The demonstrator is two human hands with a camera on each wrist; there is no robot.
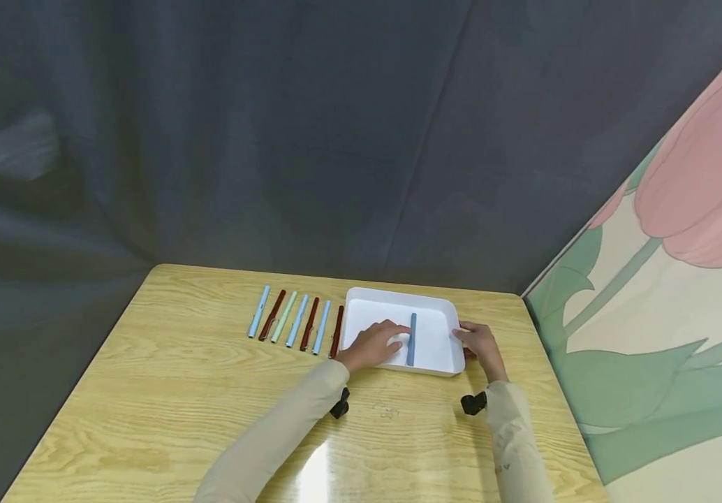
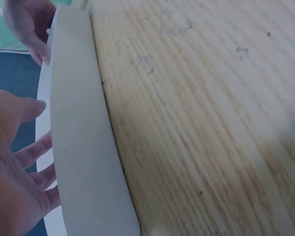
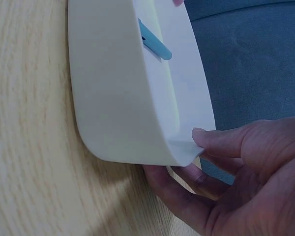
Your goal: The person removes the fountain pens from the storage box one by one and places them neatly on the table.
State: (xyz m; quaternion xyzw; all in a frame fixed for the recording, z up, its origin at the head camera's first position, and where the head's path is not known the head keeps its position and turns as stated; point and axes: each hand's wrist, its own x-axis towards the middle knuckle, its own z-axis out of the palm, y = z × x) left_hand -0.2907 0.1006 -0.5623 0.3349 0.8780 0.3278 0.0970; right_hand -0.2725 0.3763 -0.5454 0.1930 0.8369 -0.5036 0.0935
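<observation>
A white tray (image 1: 436, 342) stands on the table with one blue-grey pen (image 1: 411, 342) lying in it. My left hand (image 1: 370, 346) reaches over the tray's front wall, its index fingertip at the pen and its thumb apart from the other fingers. In the left wrist view, the tray wall hides the fingertips of the left hand (image 2: 14, 167). At the tray's right side, my right hand (image 1: 480, 346) pinches the rim. The right wrist view shows the right hand's thumb (image 3: 219, 140) inside the wall and its fingers outside and below; the pen (image 3: 156, 45) is partly hidden by the wall.
Left of the tray, several pens lie in a slanted row: light blue pens (image 1: 297, 321), dark red pens (image 1: 273, 314) and a pale green pen (image 1: 283, 318). The wooden table (image 1: 166, 391) ends at a dark curtain (image 1: 311, 140); a flower-patterned wall covering (image 1: 650, 335) borders the right.
</observation>
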